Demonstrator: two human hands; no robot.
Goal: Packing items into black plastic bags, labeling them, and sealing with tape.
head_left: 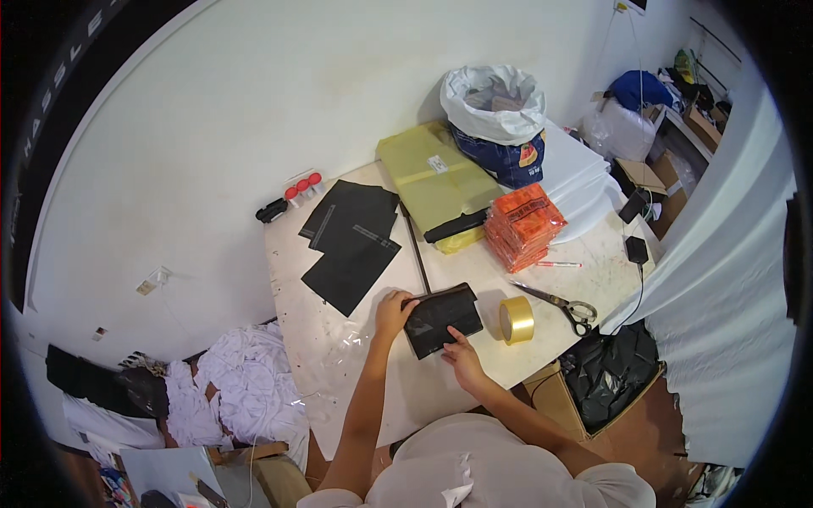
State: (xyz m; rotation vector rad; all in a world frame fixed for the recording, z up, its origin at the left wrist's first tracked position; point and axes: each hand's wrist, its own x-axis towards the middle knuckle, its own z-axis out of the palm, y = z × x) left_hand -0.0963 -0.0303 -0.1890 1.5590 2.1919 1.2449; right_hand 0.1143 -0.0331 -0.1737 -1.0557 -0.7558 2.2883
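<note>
A black folded plastic packet (440,322) lies flat near the table's front, between my two hands. My left hand (394,315) is closed on its upper left edge. With my right hand (463,359) I grip its lower right edge, a finger lying on top. Just to the right stands a roll of yellowish clear tape (517,320). Beyond the packet on the left, flat black plastic bags (351,254) overlap one another.
Scissors (559,306) and a red-and-white pen (559,264) lie on the right. Behind are orange wrapped packs (523,224), a yellow package (440,173) and a white-and-blue sack (495,127). Red-topped items (303,186) sit far left. A box with black plastic (610,372) stands below the right edge.
</note>
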